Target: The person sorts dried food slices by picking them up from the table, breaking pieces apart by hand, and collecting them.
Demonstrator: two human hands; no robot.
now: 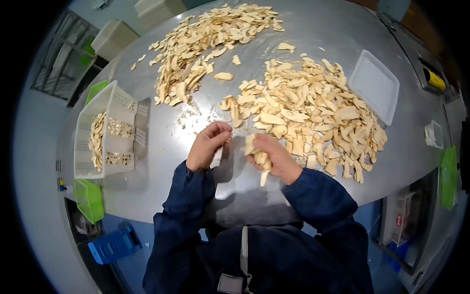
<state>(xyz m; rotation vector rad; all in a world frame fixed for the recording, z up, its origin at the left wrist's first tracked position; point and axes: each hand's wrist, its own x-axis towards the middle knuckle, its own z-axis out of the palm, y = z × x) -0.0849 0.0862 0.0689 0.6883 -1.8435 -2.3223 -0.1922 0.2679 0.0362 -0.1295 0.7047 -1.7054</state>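
Note:
My right hand (275, 158) is closed around several pale mushroom slices (261, 159), slightly blurred, with one slice poking out below the fingers. Facing it, my left hand (209, 146) is closed in a pinch. A small whitish piece (217, 158) shows under the left fingers, too unclear to name. Both hands are over the near part of the metal table (161, 186). Just beyond and right of my right hand lies a broad pile of mushroom slices (313, 110). A second pile of slices (196, 46) spreads farther back on the left.
A white perforated basket (105, 132) with slices inside stands at the table's left edge, near a green basket (89, 198). A white tray (374, 85) lies against the right pile. At the right edge is a small clear container (434, 134). Mushroom crumbs dot the middle.

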